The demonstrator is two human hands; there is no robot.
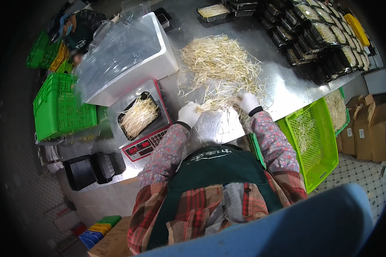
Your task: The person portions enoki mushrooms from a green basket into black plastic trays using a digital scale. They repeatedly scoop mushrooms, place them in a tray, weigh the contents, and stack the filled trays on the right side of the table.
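Note:
A loose heap of pale bean sprouts (218, 60) lies on the steel table (180, 30). Both my hands wear white gloves and hold a bunch of sprouts at the heap's near edge. My left hand (189, 112) has its fingers closed on the bunch's left end, and my right hand (246, 102) grips its right end. To the left, a black tray (139, 115) filled with sprouts sits on a red-rimmed digital scale (153, 140). Empty black trays (83, 171) are stacked at the lower left of the table.
A white foam box (122, 77) with plastic film and a green crate (64, 107) stand left. Stacked sprout packs (326, 32) fill the back right. A lime crate (309, 158) and cardboard boxes (369, 137) are right. A co-worker (77, 28) is at the upper left.

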